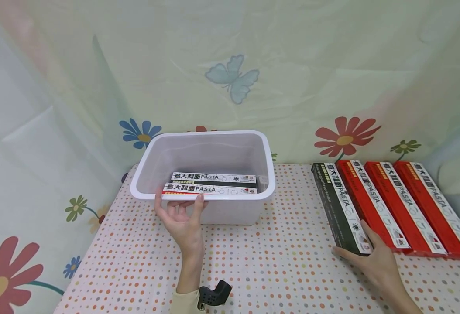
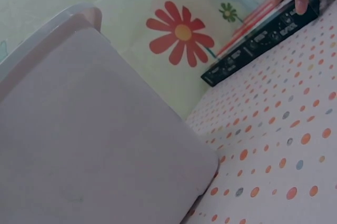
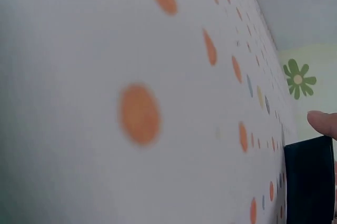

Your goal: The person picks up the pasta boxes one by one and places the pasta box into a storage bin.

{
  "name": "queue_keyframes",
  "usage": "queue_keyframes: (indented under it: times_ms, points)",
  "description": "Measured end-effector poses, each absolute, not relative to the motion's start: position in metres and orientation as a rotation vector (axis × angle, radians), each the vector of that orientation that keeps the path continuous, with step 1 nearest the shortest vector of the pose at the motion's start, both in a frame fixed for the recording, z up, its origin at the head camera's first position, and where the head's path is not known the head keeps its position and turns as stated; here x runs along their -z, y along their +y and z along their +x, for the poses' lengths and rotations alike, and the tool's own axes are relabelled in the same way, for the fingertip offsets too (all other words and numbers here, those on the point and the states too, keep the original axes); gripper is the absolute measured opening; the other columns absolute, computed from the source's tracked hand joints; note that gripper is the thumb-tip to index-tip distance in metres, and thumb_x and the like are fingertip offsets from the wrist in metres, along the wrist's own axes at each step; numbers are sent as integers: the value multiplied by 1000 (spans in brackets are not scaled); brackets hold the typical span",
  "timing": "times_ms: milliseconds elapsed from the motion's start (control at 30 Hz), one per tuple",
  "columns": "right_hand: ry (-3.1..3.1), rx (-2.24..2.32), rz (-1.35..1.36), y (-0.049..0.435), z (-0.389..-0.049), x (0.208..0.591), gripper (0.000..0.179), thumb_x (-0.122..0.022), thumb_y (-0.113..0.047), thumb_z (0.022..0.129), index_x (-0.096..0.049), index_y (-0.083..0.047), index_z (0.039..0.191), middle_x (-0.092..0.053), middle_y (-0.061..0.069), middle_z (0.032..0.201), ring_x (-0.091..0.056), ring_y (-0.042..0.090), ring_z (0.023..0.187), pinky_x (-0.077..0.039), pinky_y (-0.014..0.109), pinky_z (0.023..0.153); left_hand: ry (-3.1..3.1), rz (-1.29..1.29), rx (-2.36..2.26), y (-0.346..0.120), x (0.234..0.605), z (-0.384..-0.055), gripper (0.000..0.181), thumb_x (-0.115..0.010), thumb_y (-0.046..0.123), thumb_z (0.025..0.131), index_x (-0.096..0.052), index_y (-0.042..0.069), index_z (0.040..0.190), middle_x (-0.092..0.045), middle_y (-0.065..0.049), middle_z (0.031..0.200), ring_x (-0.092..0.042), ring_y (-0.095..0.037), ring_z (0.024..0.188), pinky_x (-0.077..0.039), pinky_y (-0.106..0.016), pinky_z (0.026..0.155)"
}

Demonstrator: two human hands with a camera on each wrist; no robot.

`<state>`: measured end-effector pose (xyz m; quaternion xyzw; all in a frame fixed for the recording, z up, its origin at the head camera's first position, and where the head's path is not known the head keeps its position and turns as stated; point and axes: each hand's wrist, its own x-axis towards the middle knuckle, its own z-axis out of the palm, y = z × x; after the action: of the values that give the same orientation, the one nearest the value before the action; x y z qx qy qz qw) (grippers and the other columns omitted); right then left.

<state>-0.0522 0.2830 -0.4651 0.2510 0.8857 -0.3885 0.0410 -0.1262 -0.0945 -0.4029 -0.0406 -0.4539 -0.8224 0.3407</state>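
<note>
Gripping blk box (image 1: 334, 209) b/w R fingers (image 1: 372, 235) at near end; L fingers (image 1: 197, 209) prob. hold bin (image 1: 231, 213).

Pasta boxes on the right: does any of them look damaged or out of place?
Nothing stands out as damaged or askew. The black box, held by the right hand, differs in colour from the three red boxes beside it.

"意大利面 PASTA" stands on the boxes (image 1: 404, 208), "Blackpepperflavorsauce" on the rightmost black box (image 1: 341, 208).
</note>
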Motion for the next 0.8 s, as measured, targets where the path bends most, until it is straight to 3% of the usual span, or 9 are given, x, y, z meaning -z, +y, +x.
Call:
queue_keyframes:
  times_ms: [400, 567, 800]
  points:
    - [2729, 1170, 852, 277, -63, 462, 136, -92, -50, 77, 1, -8, 167, -14, 36, 166, -25, 55, 144, -30, 76, 119, -1183, -68, 2142, -94, 405, -125, 100, -75, -15, 85, -21, 16, 163, -47, -31, 137, -63, -24, 99, -67, -48, 85]
    - [2739, 1180, 843, 274, -65, 463, 132, -92, -41, 79, 0, -7, 167, -18, 36, 165, -26, 54, 144, -29, 74, 120, -1197, -86, 2141, -94, 403, -127, 101, -76, -14, 86, -20, 17, 164, -47, -30, 139, -62, -24, 99, -67, -49, 86]
    - [2747, 1248, 906, 272, -65, 468, 113, -85, -23, 86, -6, -9, 167, -24, 38, 162, -30, 54, 142, -31, 73, 119, -1229, -106, 2130, -94, 401, -127, 102, -76, -13, 87, -18, 18, 165, -47, -28, 142, -61, -24, 101, -67, -49, 87]
